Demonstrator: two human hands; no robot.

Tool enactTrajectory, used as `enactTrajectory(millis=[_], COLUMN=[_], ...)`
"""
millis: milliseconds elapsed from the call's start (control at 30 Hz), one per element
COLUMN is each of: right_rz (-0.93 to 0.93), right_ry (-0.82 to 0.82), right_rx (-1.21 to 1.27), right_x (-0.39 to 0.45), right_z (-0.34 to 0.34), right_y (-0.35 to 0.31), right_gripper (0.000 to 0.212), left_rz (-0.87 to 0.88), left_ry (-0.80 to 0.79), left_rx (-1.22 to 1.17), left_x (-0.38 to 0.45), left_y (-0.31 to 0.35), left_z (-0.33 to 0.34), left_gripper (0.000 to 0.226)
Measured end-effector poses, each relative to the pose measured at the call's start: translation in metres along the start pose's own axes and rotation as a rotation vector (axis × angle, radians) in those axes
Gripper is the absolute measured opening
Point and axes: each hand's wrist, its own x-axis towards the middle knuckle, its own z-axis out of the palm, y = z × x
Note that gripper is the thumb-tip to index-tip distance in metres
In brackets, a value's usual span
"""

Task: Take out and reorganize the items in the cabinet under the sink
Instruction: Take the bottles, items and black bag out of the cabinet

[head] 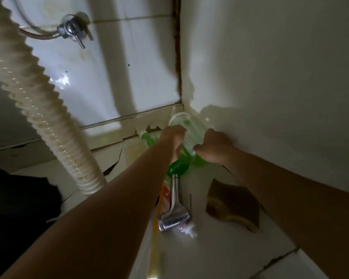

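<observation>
Well to the left of both hands, the ribbed drain hose [38,109] ran down to the cabinet floor [220,248], and up above them on the tiled back wall [117,73] sat the shut-off valve [74,30] with its lever hanging down; both are fixed plumbing, so I judged they were why the loose items had been pushed toward the right-hand corner. The person's left hand [174,140] reached deep into that corner, its fingers curled down around the near side of a clear plastic bottle [186,125] with a little green liquid in it, which stood tilted against the side wall [270,77]. Just left of that hand the white cap of a second green bottle [147,136] poked out, mostly hidden by the wrist. The right hand [214,147], just beside the left, was curled at the bottle's other flank, thumb and fingers closing on it, though how firmly it gripped I could not tell through the blur. Two hands seemed sensible for something wedged in a corner. Nearer than the hands, below the left wrist, lay a chrome tap fitting [174,208] on a flat orange-and-yellow packet [161,198], and under the right forearm a brown sponge [233,206] lay flat on the floor, all apparently not yet taken out.
</observation>
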Motion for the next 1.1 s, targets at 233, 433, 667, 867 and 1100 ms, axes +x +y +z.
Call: enactTrajectory(millis=[233,433,667,867,1100], right_rz=[0.124,0.256,0.326,0.323,0.172], right_ry=[-0.143,-0.123,-0.003,0.085,0.019], right_rx=[0.106,0.387,0.604,0.773,0.602], right_x=[0.021,0.013,-0.026,-0.095,-0.206], right_z=[0.001,0.009,-0.018,-0.055,-0.101], right_y=[-0.008,0.001,0.011,0.015,0.018], right_gripper=[0.046,0.061,0.049,0.038,0.066], left_rz=[-0.075,-0.057,-0.018,-0.049,-0.161], left_ry=[-0.008,-0.046,-0.128,-0.207,-0.265], left_rx=[-0.004,0.02,-0.015,-0.15,-0.431], left_x=[0.009,0.0,-0.034,-0.086,-0.189], left_y=[0.004,0.007,0.013,0.025,0.021], left_z=[-0.001,-0.006,-0.004,-0.012,-0.009], left_gripper=[0.037,0.037,0.043,0.059,0.056])
